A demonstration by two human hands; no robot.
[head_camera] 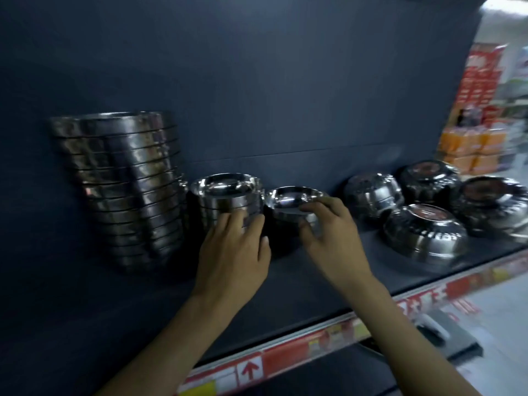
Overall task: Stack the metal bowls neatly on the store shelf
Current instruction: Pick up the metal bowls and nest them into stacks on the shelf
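Note:
A tall leaning stack of large metal bowls (pixel 123 184) stands at the left of the dark shelf (pixel 285 281). Beside it is a short stack of small bowls (pixel 225 195); my left hand (pixel 233 255) grips its front side. To the right sits a single small bowl (pixel 291 200), upright. My right hand (pixel 334 238) pinches its near rim between thumb and fingers. Several larger bowls (pixel 423 232) lie upside down at the right end of the shelf.
The shelf's back wall rises close behind the bowls. A red and white price strip (pixel 285 352) runs along the shelf's front edge. Store goods in orange and red packs (pixel 471 150) show beyond the shelf's right end.

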